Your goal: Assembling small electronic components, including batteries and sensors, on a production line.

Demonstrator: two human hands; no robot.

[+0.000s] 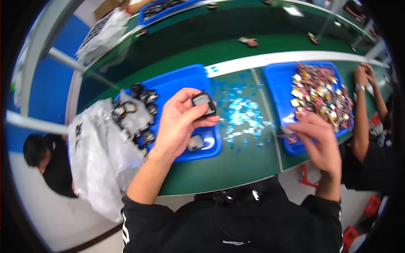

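Note:
My left hand point(178, 120) holds up a small square black plastic case point(208, 110) with a grey inner face, thumb across it and fingers behind. It hangs above the right side of a blue tray point(185, 75) that holds several black cases point(148, 96). Below my left hand, one more black and grey case point(195, 142) lies in that tray. My right hand point(319, 137) is closed in a pinch over the near edge of a second blue tray point(274, 80). What its fingertips grip is too small and blurred to name. That tray carries a heap of small pink, yellow and silver parts point(325, 92).
Bits of shiny blue film point(244, 116) litter the green table point(219, 170) between the trays. A translucent plastic bag point(99, 147) drapes over the left tray. Beyond a white rail point(249, 61) runs a green belt point(198, 46) with scattered parts. Co-workers sit on both sides.

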